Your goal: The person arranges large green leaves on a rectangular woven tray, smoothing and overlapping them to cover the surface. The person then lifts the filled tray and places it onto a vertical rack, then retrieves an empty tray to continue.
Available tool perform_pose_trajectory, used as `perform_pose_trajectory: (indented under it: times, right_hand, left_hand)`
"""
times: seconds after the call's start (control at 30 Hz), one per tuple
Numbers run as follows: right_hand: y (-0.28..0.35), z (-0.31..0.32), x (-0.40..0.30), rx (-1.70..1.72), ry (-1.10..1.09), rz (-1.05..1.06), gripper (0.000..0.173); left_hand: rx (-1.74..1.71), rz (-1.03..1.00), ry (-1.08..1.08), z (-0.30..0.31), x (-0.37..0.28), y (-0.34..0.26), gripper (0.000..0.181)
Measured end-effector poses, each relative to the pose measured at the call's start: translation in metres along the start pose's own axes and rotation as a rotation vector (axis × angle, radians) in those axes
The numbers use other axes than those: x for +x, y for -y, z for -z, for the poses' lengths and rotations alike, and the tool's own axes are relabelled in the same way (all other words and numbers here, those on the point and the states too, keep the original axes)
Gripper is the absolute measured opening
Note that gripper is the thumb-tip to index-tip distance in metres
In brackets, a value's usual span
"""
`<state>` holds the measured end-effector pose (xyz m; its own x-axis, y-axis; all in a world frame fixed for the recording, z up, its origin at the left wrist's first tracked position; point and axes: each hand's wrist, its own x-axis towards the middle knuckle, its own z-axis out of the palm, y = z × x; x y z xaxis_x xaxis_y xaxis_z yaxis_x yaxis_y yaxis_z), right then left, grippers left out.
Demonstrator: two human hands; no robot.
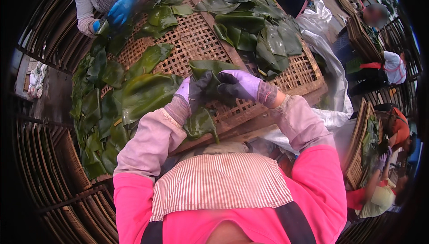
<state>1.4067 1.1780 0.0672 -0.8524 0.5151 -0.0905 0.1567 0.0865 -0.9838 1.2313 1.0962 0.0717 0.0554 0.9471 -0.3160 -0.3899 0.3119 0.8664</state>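
Both hands wear purple gloves with dark palms and fingers. My left hand [197, 90] and my right hand [239, 85] meet over a woven bamboo tray, gripping one dark green kelp piece [211, 66] between them. Its upper edge spreads above my fingers; part of it is hidden behind them. A broad wet kelp piece [150, 91] lies just left of my left hand. Below my hands another kelp piece [201, 125] hangs over the near wooden edge. The bamboo tray [189, 29] shows bare weave beyond my hands, with more kelp pieces [273, 41] piled to the right.
Across the tray, a person in blue gloves [123, 7] handles kelp. Overlapping kelp [95, 110] covers the left side. White plastic sheeting [331, 66] runs along the right edge. Racks of trays [43, 160] stand at left. Other people work at right around a second kelp-laden tray [357, 167].
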Motion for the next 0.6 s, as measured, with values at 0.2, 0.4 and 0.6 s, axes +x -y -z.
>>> perform_pose_trajectory:
  times: [0.2, 0.4, 0.6]
  right_hand:
    - [-0.018, -0.022, 0.005, 0.155, -0.225, 0.008, 0.032]
    - [0.032, 0.025, -0.024, -0.698, -0.397, -0.113, 0.028]
    - [0.065, 0.036, -0.038, -1.321, -0.327, -0.316, 0.023]
  left_hand:
    - [-0.222, 0.173, -0.075, -0.001, 0.022, 0.018, 0.027]
    - [1.043, -0.165, -0.060, 0.028, 0.010, -0.011, 0.033]
    - [1.779, -0.010, -0.116, 0.013, 0.005, -0.035, 0.038]
